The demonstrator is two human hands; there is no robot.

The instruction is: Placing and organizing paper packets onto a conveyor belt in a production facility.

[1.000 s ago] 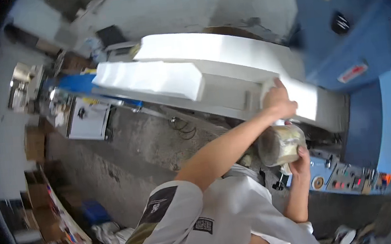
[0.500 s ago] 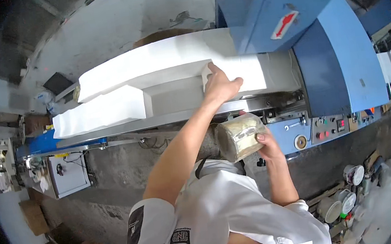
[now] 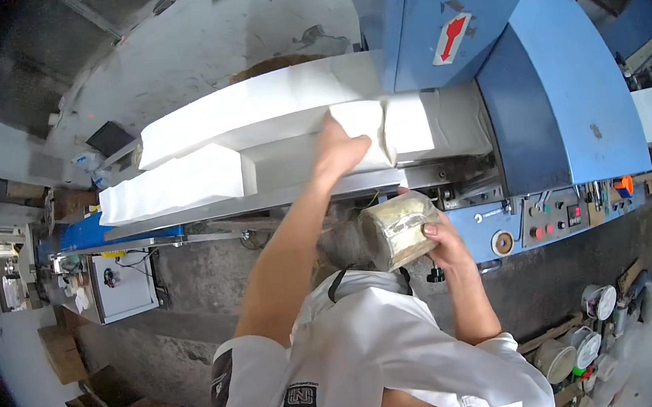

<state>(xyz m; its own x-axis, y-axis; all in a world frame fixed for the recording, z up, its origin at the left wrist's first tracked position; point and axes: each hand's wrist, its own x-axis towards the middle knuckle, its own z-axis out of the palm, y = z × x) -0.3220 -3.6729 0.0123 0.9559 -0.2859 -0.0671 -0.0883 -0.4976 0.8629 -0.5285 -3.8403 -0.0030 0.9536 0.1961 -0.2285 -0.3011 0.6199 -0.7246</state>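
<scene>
With the right hand (image 3: 449,242), clamping thumb and fingers round the right end of a yellowish, film-wrapped block (image 3: 397,231), on the near side of the steel rail (image 3: 261,200); probably being stiff, solid and hefty, with slick wrapping, so calling for a full palm grip. Beyond the rail, with the left hand (image 3: 340,153), touching the left end of a small white stack (image 3: 372,126), holding thumb and index apart; not showing whether hidden fingers are closing. Likely flexing softly, so needing support at both ends. Farther beyond the rail, showing a long white stack (image 3: 250,103).
</scene>
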